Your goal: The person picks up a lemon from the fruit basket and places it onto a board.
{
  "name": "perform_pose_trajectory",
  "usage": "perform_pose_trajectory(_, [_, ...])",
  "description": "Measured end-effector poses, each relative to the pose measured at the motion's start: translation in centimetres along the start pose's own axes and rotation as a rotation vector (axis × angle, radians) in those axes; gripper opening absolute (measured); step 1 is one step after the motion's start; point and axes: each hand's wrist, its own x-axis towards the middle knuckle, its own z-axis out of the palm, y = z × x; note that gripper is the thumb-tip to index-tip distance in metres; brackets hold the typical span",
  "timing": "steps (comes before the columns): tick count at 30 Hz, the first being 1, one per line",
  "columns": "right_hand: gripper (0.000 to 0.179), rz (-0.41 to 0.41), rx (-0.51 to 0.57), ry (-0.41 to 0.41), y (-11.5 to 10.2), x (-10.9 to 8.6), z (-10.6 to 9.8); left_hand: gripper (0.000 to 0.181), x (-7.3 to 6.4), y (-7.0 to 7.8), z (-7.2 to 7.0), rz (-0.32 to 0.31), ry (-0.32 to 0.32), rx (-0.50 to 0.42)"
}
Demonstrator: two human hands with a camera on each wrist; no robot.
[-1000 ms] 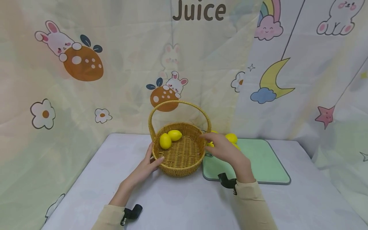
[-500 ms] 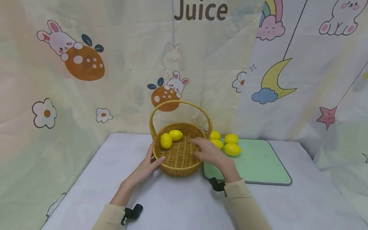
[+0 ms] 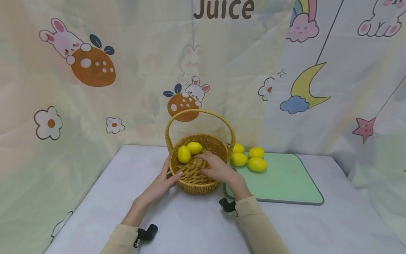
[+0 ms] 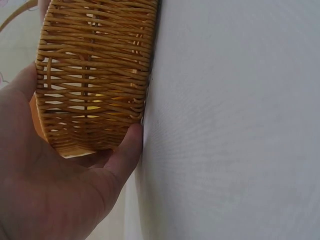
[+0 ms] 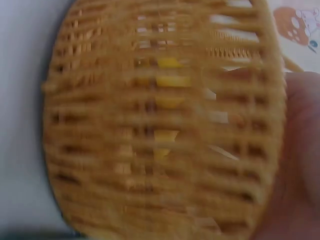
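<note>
A round wicker basket [image 3: 198,188] with a tall arched handle stands on the table. Inside it, toward its back left, sit two lemons, one [image 3: 184,154] in front and another [image 3: 194,147] behind. My left hand [image 3: 160,185] grips the basket's left side, its thumb at the rim; the left wrist view shows one fingertip low on the wall. My right hand [image 3: 219,170] reaches over the right rim into the basket, fingertips just right of the lemons. I cannot tell if it holds anything. Yellow shows through the wicker in the right wrist view.
Right of the basket lies a pale green cutting board [image 3: 285,183] with a grey edge. Several lemons [image 3: 257,164] are grouped at its back left. A printed cloth [image 3: 142,70] hangs behind the white table [image 3: 187,225].
My right hand has moved left from the basket's right rim, beside the board lemons, to over the basket's inside. The lemons it covered now show. My left hand keeps its place.
</note>
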Motion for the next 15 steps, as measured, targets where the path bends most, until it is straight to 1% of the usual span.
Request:
perform_pose_trajectory(3, [0.055,-0.006,0.007,-0.027,-0.6,0.8,0.5,0.09,-0.1,0.0,-0.2,-0.004,0.01,0.005])
perform_pose_trajectory(5, [0.057,-0.003,0.008,-0.033,-1.0,1.2,0.7,0.09,0.0,-0.1,-0.2,0.008,0.008,0.004])
perform_pose_trajectory(10, [0.063,0.015,0.016,-0.008,-1.3,2.4,1.1,0.089,0.3,-0.4,-0.1,0.041,0.001,-0.006])
perform_pose_trajectory(15, [0.07,0.029,0.057,0.01,-1.7,3.8,1.5,0.089,0.4,-0.6,-0.2,0.03,0.01,-0.011])
